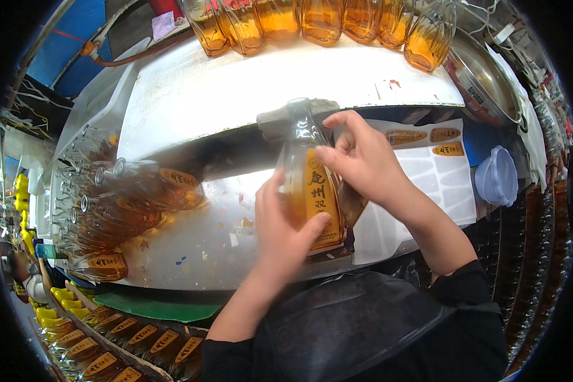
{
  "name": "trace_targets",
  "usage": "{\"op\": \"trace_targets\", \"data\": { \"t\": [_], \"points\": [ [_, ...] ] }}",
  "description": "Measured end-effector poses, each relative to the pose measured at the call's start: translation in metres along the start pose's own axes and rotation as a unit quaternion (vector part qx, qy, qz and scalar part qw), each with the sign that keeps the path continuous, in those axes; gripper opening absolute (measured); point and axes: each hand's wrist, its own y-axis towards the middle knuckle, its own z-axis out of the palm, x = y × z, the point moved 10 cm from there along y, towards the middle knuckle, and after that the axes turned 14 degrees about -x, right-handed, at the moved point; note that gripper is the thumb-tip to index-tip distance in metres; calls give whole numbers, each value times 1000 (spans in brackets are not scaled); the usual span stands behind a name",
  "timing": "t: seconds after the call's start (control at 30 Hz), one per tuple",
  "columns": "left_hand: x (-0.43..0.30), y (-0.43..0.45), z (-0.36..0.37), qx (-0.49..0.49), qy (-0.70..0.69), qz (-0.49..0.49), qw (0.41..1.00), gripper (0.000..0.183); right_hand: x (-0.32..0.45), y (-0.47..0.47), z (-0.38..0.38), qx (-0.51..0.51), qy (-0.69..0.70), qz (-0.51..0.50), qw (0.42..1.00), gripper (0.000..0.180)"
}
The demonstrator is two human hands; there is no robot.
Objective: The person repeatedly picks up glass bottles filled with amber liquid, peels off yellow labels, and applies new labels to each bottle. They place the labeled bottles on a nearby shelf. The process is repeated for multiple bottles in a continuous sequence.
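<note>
In front of me a clear glass bottle [298,200] of amber liquid leans with its neck pointing away, against a grey block [272,122]. A gold label [320,203] bearing dark writing covers its face. My left hand [284,224] grips the bottle low on its left side, thumb across the label's lower part. My right hand [363,157] is at the upper right of the bottle; its thumb tip is at the label's top end and its fingers are bent and spread beside the neck. To the right lies a white label backing sheet [413,191] with several labels left on it.
Several amber bottles [322,24] stand on a white board [277,76] at the back. More filled bottles [138,205] crowd the metal table's [215,248] left side. Labelled bottles [153,339] lie in crates below left. A blue plastic basket [496,176] and a steel basin [487,81] are at right.
</note>
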Motion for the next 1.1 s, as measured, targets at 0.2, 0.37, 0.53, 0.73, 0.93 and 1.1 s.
{"op": "trace_targets", "data": {
  "t": [0.2,0.37,0.53,0.73,0.93,1.1],
  "points": [
    [6,-3,4,-2,-28,-20,999,95,-28,17,23,26,5,63,998,46],
    [9,-4,7,3,-47,-14,999,94,-29,16,19,41,95,88,991,59],
    [16,-7,6,-4,-93,-57,994,89,-26,11,20,71,8,98,993,60],
    [12,-6,8,-12,-111,-39,993,88,-38,11,23,32,24,77,996,51],
    [12,-8,6,-6,-104,-39,994,87,-30,13,22,9,20,52,998,47],
    [13,-7,6,-7,-129,-61,990,84,-25,19,5,66,156,225,960,32]
  ]
}}
